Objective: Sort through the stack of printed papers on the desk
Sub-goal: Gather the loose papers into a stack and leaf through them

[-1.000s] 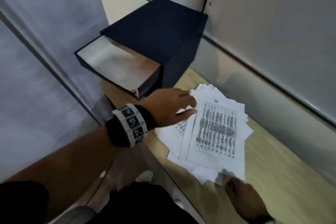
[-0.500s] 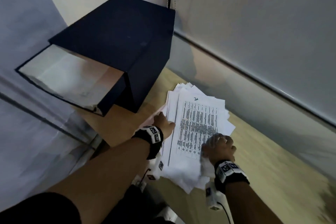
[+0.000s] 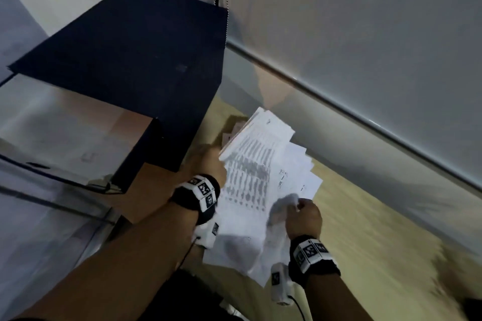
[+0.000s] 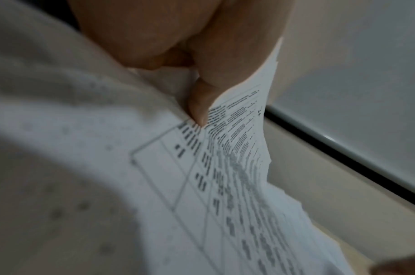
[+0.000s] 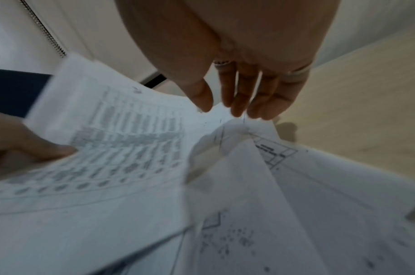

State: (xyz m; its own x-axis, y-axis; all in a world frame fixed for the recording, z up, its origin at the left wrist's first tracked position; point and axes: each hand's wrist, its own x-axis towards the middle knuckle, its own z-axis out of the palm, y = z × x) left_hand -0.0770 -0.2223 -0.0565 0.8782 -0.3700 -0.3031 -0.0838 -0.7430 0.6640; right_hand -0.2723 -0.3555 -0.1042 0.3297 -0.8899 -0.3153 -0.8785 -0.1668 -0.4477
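Right hand [image 3: 302, 219] sits nearest, at the near right corner of the stack of printed papers [image 3: 250, 190]. In the right-wrist view its fingers [image 5: 239, 96] hang fairly straight, tips just above a curled sheet corner; the head view is too blurred to show whether anything is pinched, so I read it as loose, holding nothing.

Left hand [image 3: 206, 164] is on the stack's left edge. Thumb [image 4: 199, 104] pinches down on the top printed sheets, other fingers under them, and that edge is lifted off the wooden desk [image 3: 365, 229]. The rest of the stack fans out unevenly on the desk, near the wall.

Advice for this step, as I judge it: keep the left pinch firm near the edge so the lifted bundle doesn't slide apart. Use the right fingertips to peel one sheet at a time from the free corner. Don't lift higher; loose sheets could spill toward the desk edge.

Beyond: dark blue box [image 3: 135, 55], open side facing left, just beside the stack. Keep paper edges from catching it.
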